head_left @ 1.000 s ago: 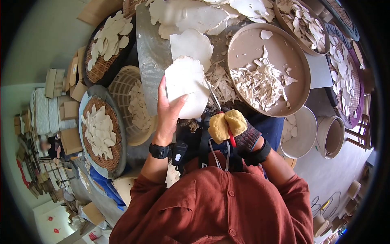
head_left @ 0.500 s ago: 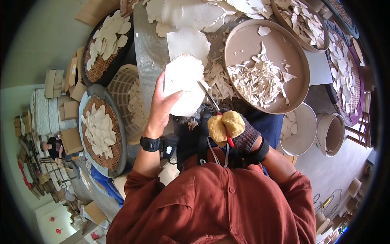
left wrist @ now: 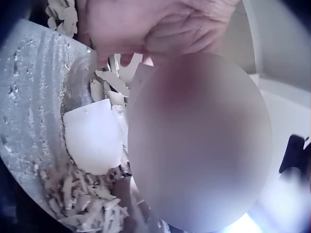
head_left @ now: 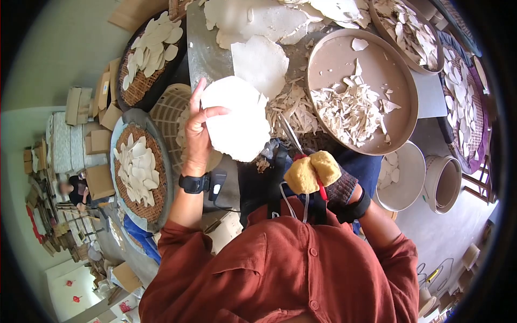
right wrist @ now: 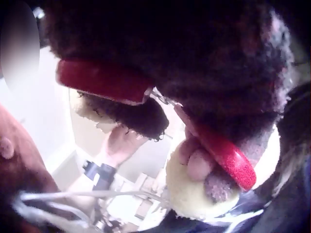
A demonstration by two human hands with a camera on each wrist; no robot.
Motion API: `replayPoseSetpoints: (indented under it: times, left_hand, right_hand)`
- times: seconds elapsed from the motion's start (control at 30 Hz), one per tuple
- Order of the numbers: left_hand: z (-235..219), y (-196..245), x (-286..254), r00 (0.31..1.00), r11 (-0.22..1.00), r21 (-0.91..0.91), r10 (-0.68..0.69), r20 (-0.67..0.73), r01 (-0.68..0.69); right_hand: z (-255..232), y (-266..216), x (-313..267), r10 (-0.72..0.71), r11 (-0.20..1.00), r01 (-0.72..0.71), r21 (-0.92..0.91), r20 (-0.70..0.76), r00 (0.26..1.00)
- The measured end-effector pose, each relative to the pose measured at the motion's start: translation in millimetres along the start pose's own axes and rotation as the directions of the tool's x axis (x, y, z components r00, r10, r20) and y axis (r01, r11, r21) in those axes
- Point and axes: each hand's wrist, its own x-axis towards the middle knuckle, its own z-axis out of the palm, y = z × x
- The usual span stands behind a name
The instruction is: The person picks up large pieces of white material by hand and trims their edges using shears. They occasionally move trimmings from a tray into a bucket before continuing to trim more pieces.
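Observation:
In the head view my left hand pinches a thin, pale sheet by its left edge, thumb and fingers on opposite faces and a fingertip raised. The sheet's lower edge is ragged. My gloved right hand grips red-handled metal shears, their blades pointing up and left, just right of the sheet and apart from it. Yellow foam pads cover the handle area. In the right wrist view, the red handles pass between gloved fingers and bare fingertips. Another pale sheet lies on the metal table behind.
Beyond the hands, a metal table bears large pale sheets and a heap of trimmings. A round tray of cut strips stands right. Left are a slatted basket and a woven tray. A white bucket stands right.
My left hand has shifted left and turned the sheet, so its ragged edge moved from the top to the bottom. The shears, which were at the sheet's right edge, are now apart from it.

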Motion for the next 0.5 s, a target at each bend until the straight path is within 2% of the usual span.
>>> replayPoseSetpoints:
  times: [0.03, 0.1, 0.2, 0.33, 0.5]
  left_hand:
    - [-0.1, -2.9, 0.1, 0.999, 0.996, 0.075, 0.045, -0.011, -0.044]
    - [-0.5, -9.8, 1.6, 0.990, 0.966, 0.223, 0.141, -0.021, -0.133]
    - [1.6, -12.0, 0.2, 0.982, 0.939, 0.303, 0.186, -0.040, -0.165]
    - [7.9, -9.7, -3.7, 0.978, 0.926, 0.338, 0.199, -0.058, -0.168]
    - [13.1, -9.8, -6.7, 0.980, 0.930, 0.329, 0.193, -0.051, -0.166]
  right_hand:
    - [1.1, 6.9, 2.4, -0.021, 0.984, 0.019, 0.180, 0.009, 1.000]
    - [3.7, 10.4, 5.4, -0.169, 0.965, 0.164, -0.204, -0.006, 0.986]
    - [21.2, 0.6, 12.2, -0.313, 0.755, 0.289, -0.588, 0.064, 0.948]
    - [26.7, 0.3, 18.2, -0.423, 0.579, 0.431, -0.692, 0.197, 0.885]
    - [15.8, 14.4, 20.5, -0.409, 0.580, 0.386, -0.718, 0.153, 0.900]
